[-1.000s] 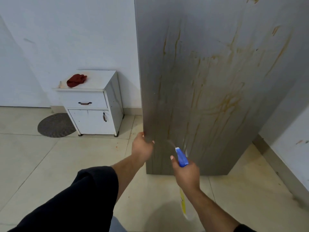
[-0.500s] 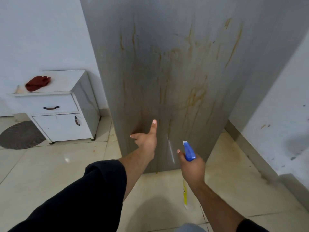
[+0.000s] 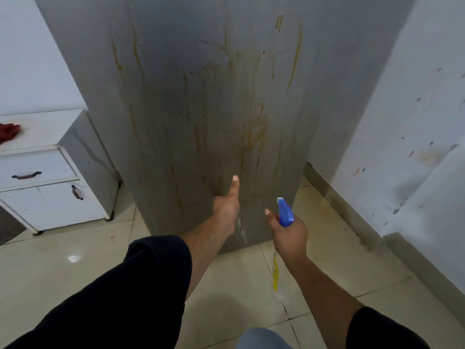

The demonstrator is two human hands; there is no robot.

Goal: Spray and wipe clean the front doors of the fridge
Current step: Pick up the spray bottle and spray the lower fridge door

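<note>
A red cloth [image 3: 8,132] lies on the white cabinet [image 3: 50,172] at far left, well apart from my hands. My left hand [image 3: 226,210] rests against the stained fridge door [image 3: 214,109] — grip loose and empty, thumb up. To its right, my right hand [image 3: 289,235] wraps the spray bottle [image 3: 284,212] — blue nozzle facing the door.

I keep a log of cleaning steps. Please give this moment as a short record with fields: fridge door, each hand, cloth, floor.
fridge door: grey fridge door, covered in orange-brown drip streaks, not wiped
left hand: left hand on the lower door, thumb up, holds nothing
right hand: right hand grips the spray bottle, blue nozzle toward the door
cloth: red cloth on the white cabinet, left of the fridge
floor: pale tiles
</note>
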